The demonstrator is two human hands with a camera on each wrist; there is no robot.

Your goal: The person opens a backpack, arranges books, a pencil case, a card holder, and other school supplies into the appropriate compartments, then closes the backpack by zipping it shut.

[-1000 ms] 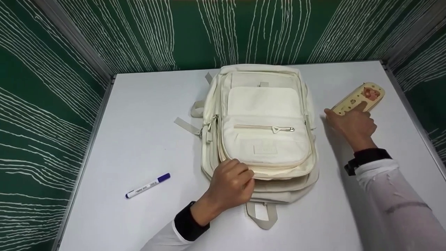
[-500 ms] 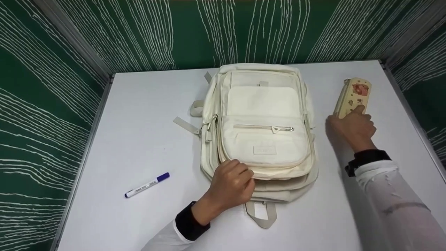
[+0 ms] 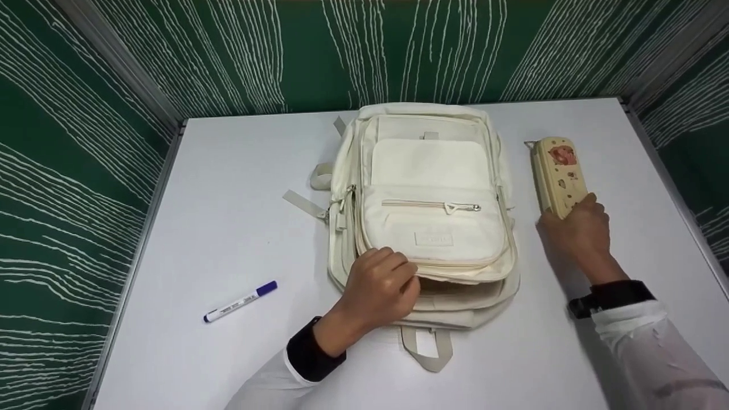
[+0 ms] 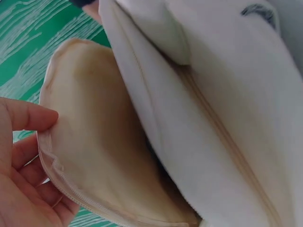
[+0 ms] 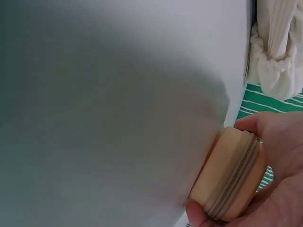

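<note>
A cream backpack (image 3: pixel 433 165) lies on its back, its carry handle towards the person. My left hand (image 3: pixel 379 287) pinches the edge of its unzipped front compartment and lifts it. In the left wrist view the thumb and fingers grip the zipped rim of that flap (image 4: pixel 94 127), and the beige lining shows inside. My right hand (image 3: pixel 578 230) holds the near end of a yellow pencil case (image 3: pixel 561 171) printed with small pictures, right of the backpack. The right wrist view shows thumb and fingers around the case's end (image 5: pixel 229 175), its zipper running along the side.
A white marker with a purple cap (image 3: pixel 242 302) lies on the white table (image 3: pixel 228 188), left of the backpack. Grey straps (image 3: pixel 307 205) stick out from the backpack's left side. Green walls with white lines (image 3: pixel 313 57) stand behind and beside the table.
My right hand has turned the pencil case and drawn it nearer the backpack and towards the person. My left hand has raised the compartment's edge, so its opening gapes wider.
</note>
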